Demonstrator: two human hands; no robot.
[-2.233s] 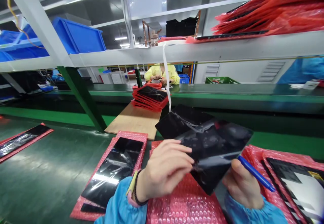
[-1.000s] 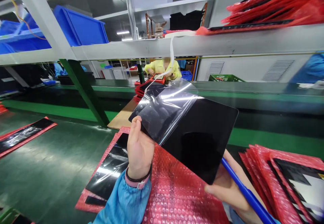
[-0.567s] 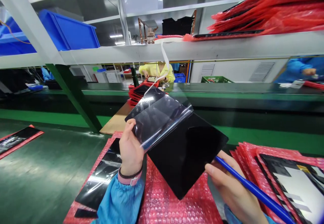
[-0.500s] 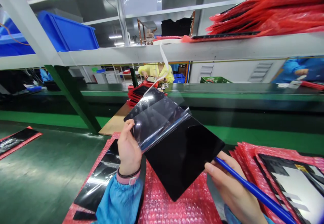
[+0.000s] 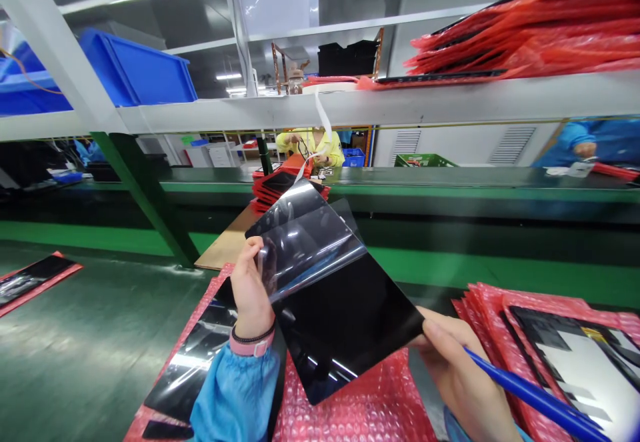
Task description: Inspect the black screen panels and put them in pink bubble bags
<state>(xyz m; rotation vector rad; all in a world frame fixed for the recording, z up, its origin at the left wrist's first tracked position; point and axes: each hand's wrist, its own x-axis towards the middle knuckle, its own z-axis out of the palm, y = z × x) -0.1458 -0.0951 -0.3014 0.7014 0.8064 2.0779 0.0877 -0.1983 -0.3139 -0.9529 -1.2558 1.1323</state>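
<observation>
A glossy black screen panel (image 5: 345, 325) is held tilted in the air in front of me. A clear protective film (image 5: 310, 249) covers its upper part and is folded back on itself across the middle. My left hand (image 5: 251, 292) is closed at the left edge, where film and panel meet; which of the two its fingertips pinch is hard to tell. My right hand (image 5: 457, 362) grips the panel's right corner between thumb and fingers. A blue rod (image 5: 530, 392), like a pen, lies in the same hand. Below is red bubble wrap (image 5: 355, 409).
Another black panel (image 5: 193, 362) lies on red wrap at left. At right stands a stack of red bubble-wrap sleeves (image 5: 485, 302) with a screen's back (image 5: 585, 362) on top. A shelf beam (image 5: 400, 105) crosses ahead. A person in yellow (image 5: 313, 145) works beyond the green line.
My right hand has raised and turned its corner of the panel slightly leftward. The film's fold lies flatter, and its far corner now sticks out past the panel's upper right edge.
</observation>
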